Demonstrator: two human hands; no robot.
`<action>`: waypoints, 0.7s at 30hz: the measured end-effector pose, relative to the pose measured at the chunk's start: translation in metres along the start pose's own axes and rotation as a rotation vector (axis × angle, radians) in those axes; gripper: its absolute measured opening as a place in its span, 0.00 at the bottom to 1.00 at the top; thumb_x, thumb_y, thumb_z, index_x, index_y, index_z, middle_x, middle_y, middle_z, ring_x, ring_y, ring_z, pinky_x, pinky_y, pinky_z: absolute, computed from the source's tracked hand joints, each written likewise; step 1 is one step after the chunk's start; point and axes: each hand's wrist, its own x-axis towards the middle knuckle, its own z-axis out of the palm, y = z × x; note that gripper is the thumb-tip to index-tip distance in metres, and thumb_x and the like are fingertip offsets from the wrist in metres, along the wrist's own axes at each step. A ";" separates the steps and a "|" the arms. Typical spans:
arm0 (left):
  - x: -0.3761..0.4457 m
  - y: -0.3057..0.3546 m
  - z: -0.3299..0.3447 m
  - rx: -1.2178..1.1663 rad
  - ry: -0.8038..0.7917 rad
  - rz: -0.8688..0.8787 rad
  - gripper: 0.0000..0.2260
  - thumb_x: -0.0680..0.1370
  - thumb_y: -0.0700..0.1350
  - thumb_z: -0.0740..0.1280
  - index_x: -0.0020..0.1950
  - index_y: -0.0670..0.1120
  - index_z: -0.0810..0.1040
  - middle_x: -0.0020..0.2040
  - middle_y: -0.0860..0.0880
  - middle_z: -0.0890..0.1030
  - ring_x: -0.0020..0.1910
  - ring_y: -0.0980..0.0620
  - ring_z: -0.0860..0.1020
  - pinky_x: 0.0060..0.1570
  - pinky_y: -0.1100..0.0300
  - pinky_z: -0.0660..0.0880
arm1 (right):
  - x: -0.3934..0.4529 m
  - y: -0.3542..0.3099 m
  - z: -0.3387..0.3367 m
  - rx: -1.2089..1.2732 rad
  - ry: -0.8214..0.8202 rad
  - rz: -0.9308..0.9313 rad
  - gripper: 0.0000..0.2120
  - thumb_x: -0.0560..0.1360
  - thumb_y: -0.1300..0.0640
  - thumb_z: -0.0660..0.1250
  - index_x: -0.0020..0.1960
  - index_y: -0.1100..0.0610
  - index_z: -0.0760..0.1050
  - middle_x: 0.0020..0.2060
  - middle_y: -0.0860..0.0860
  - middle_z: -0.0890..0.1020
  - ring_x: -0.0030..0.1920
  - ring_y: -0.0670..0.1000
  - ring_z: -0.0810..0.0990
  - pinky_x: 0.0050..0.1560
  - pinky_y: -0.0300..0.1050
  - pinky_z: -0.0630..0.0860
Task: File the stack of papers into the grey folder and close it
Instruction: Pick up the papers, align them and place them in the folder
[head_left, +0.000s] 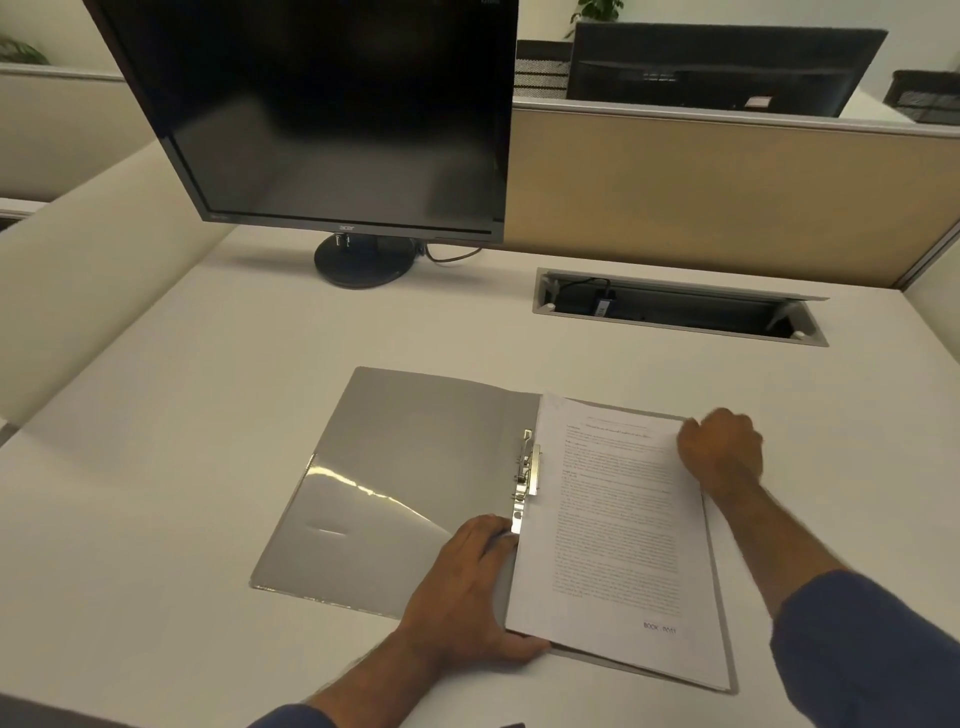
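So the grey folder (415, 467) is lying wide open and flat on the white tabletop (182, 415), with a clear plastic pocket on the inside of its left flap. The stack of papers (618, 540) sits on the right flap, printed side up, its left edge right up against the metal clip (525, 475) along the spine. Can't really tell if the sheets are actually under the clip or just beside it.

Left hand (467, 597) is flat on the folder near the spine, fingers (493, 535) spread out and relaxed, thumb touching the bottom left corner of the stack, not gripping anything. Right hand (719, 447) is curled into a loose fist resting on the top right corner of the stack; whether it's pinching a sheet is hidden.

Behind it all there's a dark Acer monitor (332, 114) and an open cable hatch (675, 312) set in the tabletop.
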 end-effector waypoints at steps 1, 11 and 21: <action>0.000 0.000 0.000 0.000 0.003 0.003 0.45 0.60 0.74 0.71 0.71 0.52 0.68 0.68 0.56 0.67 0.70 0.59 0.63 0.69 0.75 0.49 | -0.006 0.008 0.000 0.045 -0.021 0.030 0.19 0.76 0.53 0.61 0.54 0.68 0.76 0.55 0.66 0.78 0.56 0.66 0.77 0.54 0.55 0.76; -0.001 0.000 0.001 0.018 0.006 0.005 0.45 0.60 0.73 0.72 0.70 0.51 0.70 0.68 0.56 0.67 0.71 0.58 0.63 0.70 0.75 0.48 | -0.048 0.017 0.003 0.112 -0.131 -0.017 0.17 0.78 0.53 0.60 0.50 0.69 0.77 0.51 0.64 0.80 0.51 0.63 0.79 0.45 0.46 0.71; -0.002 0.001 0.003 0.021 0.013 0.000 0.45 0.59 0.72 0.72 0.70 0.51 0.70 0.69 0.56 0.68 0.71 0.59 0.63 0.70 0.75 0.48 | -0.075 0.021 0.002 0.145 -0.033 0.083 0.16 0.77 0.53 0.62 0.41 0.65 0.77 0.43 0.62 0.83 0.43 0.63 0.81 0.40 0.45 0.71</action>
